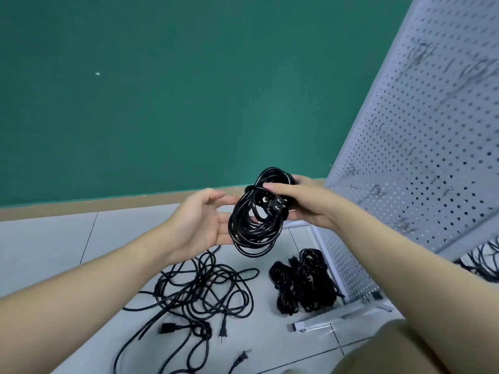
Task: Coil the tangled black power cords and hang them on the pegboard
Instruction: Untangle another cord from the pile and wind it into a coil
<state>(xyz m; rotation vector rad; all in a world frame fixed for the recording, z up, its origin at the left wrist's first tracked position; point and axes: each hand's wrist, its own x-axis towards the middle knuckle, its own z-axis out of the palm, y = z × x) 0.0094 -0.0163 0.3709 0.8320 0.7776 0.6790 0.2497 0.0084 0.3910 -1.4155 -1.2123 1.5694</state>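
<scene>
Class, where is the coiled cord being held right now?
In the head view, the coiled cord is mid-frame above the floor, gripped by the right hand, the open left hand beside it.

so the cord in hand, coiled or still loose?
Coiled. The cord forms a tight bundle of stacked loops, gripped by the right hand, with the open left hand beside it.

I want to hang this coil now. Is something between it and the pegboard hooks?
Nothing visible blocks it. The coiled cord, gripped by the right hand, hangs in open air left of the pegboard, whose nearest hooks look bare.
</scene>
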